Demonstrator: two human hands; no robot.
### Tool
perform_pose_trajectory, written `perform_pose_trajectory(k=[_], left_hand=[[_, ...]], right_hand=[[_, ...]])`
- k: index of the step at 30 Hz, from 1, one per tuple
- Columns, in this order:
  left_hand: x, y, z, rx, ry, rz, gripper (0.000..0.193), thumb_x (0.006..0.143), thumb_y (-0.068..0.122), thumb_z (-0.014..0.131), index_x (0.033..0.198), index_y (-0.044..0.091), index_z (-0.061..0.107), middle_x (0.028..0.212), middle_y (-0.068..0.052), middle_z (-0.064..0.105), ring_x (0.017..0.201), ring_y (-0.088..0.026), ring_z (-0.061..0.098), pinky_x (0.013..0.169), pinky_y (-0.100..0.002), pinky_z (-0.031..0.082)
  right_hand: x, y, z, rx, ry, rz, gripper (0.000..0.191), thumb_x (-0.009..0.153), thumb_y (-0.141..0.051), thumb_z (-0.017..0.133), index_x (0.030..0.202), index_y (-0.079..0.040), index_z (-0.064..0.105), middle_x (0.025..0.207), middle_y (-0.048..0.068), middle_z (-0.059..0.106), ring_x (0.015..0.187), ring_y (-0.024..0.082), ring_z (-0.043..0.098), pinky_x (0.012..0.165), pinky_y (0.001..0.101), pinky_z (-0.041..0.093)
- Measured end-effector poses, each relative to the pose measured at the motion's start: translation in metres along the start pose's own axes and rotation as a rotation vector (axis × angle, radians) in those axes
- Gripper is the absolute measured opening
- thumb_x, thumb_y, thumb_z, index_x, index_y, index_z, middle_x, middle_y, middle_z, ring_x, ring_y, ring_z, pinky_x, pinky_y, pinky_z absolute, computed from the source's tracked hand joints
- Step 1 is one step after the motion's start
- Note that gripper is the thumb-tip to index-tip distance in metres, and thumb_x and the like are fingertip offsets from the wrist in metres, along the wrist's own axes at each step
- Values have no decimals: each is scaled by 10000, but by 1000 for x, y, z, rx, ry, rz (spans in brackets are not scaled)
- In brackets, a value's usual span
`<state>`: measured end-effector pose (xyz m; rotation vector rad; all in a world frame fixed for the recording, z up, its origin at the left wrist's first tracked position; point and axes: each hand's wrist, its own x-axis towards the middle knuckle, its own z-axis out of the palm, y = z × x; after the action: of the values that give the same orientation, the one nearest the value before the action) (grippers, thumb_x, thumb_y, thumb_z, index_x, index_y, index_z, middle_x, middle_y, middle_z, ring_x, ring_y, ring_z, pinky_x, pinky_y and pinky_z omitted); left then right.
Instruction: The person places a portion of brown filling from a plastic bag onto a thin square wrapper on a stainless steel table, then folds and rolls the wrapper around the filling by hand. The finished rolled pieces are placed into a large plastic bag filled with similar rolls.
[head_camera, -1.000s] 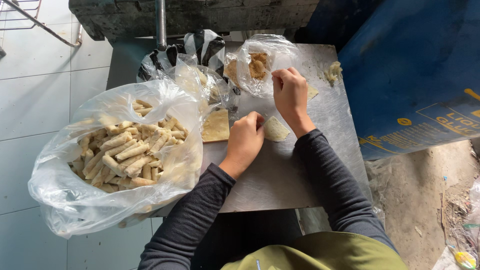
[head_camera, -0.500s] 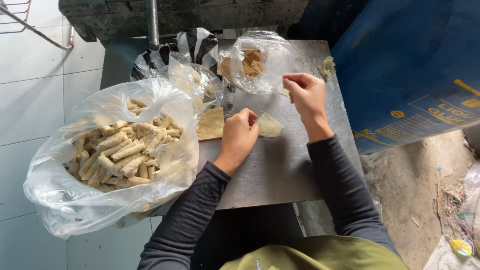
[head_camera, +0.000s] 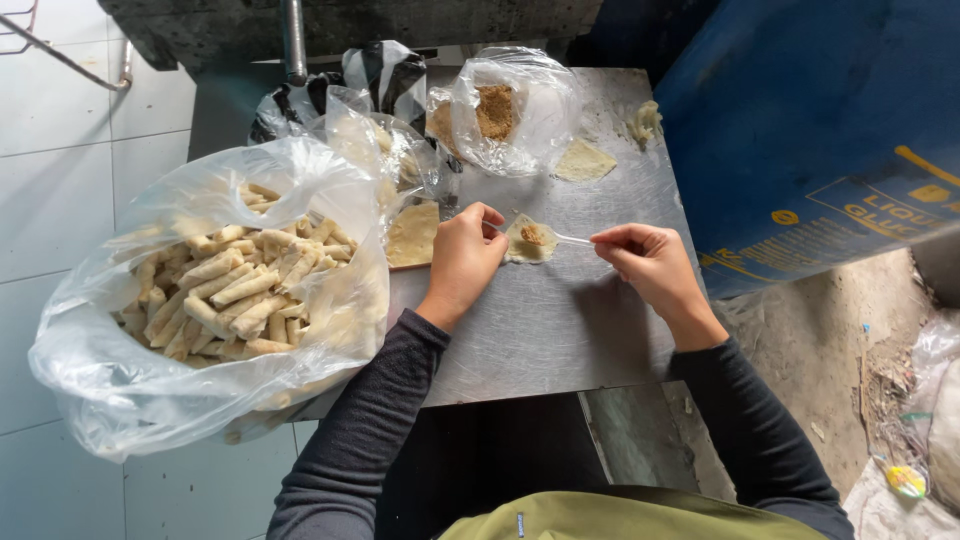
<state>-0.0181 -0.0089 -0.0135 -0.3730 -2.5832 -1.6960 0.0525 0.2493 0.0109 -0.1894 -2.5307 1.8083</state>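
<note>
A small round pastry wrapper (head_camera: 522, 247) lies on the grey metal table (head_camera: 560, 320) with a dab of brown filling (head_camera: 533, 234) on it. My left hand (head_camera: 466, 250) rests on the table with its fingertips on the wrapper's left edge. My right hand (head_camera: 645, 262) pinches the handle of a thin clear plastic spoon (head_camera: 570, 239), whose tip reaches the filling on the wrapper.
A large clear bag of rolled pastry sticks (head_camera: 230, 285) fills the table's left side. A stack of flat wrappers (head_camera: 412, 236) lies beside it. A clear bag of brown filling (head_camera: 500, 112) stands at the back, a spare wrapper (head_camera: 583, 160) near it. A blue barrel (head_camera: 820, 120) stands right.
My right hand came down from the filling bag toward the table with the spoon. Brown filling now sits on the wrapper. My left hand stayed at the wrapper's edge.
</note>
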Motion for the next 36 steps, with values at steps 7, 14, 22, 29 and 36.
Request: perform_pose_trajectory(k=[7, 14, 22, 29, 36], left_hand=[[4, -7, 3, -64, -8, -17, 198, 811, 74, 703, 993, -5, 710, 818, -118, 775, 741, -198, 774, 697, -313, 604], [8, -12, 5, -50, 13, -7, 205, 796, 77, 729, 983, -7, 717, 822, -121, 776, 752, -196, 772, 710, -310, 600], [6, -9, 4, -41, -10, -2, 205, 814, 77, 718, 1004, 2, 719, 834, -114, 779, 756, -190, 774, 714, -308, 604], [2, 6, 1, -68, -27, -59, 156, 947, 142, 662, 1004, 11, 725, 820, -133, 775, 733, -213, 770, 697, -327, 588], [1, 4, 5, -107, -18, 65, 158, 880, 71, 654, 1010, 8, 719, 909, -126, 784, 810, -224, 782, 737, -334, 606]], right_hand=[[-10, -1, 11, -427, 111, -491, 118, 932, -22, 744, 1025, -83, 782, 916, 25, 714, 751, 88, 661, 646, 232, 520], [-21, -6, 12, -865, 107, -981, 267, 883, 28, 740, 1115, -98, 780, 952, 40, 709, 823, 189, 675, 709, 297, 557], [-40, -9, 2, -1035, 147, -1097, 307, 870, 30, 720, 1156, -72, 768, 983, 58, 711, 836, 200, 690, 715, 314, 573], [4, -25, 14, -451, 329, -677, 108, 975, -42, 778, 1083, -50, 778, 901, 60, 711, 745, 119, 629, 622, 250, 498], [104, -40, 71, -439, 375, -645, 294, 980, -106, 748, 1261, -35, 698, 1095, 120, 670, 914, 193, 629, 756, 305, 532]])
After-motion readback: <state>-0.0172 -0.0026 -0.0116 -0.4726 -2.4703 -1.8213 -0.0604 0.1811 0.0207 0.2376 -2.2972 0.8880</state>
